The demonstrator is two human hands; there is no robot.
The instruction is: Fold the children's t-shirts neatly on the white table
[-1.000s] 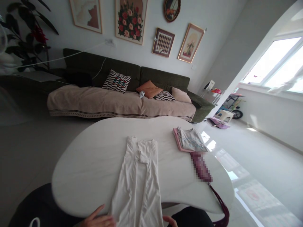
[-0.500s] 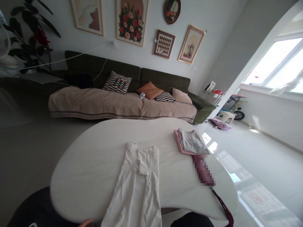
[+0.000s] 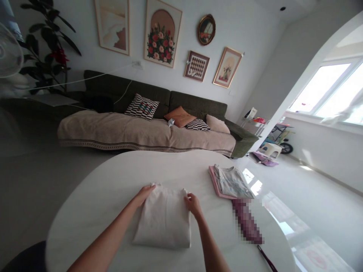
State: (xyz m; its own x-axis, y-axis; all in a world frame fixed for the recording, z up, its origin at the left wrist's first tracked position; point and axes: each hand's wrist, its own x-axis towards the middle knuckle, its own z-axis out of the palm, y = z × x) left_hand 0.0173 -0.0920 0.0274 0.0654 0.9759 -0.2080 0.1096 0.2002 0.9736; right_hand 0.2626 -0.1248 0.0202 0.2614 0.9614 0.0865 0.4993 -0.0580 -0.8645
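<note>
A white garment (image 3: pixel 166 219) lies folded over on itself in the middle of the pale table (image 3: pixel 99 211), its fold toward the near side. My left hand (image 3: pixel 146 192) grips its far left corner, fingers pressed on the cloth. At the far right corner, my right hand (image 3: pixel 193 204) pinches the fabric. To the right sits a stack of folded clothes, a grey shirt (image 3: pixel 232 181) on top of a pink piece (image 3: pixel 214 181). Just in front of that stack is a dark red item (image 3: pixel 248 223), its details blurred out.
Beyond the table stands a dark green sofa (image 3: pixel 153 88) with a beige cover (image 3: pixel 113 128) and several cushions. A dark red strap (image 3: pixel 267 258) lies at the table's right edge. A white stool (image 3: pixel 270 150) stands on the floor at the right.
The garment's long lower part, which hung toward the near edge, is now folded up over its top. Both my hands have come onto its far corners. The view has tilted up slightly.
</note>
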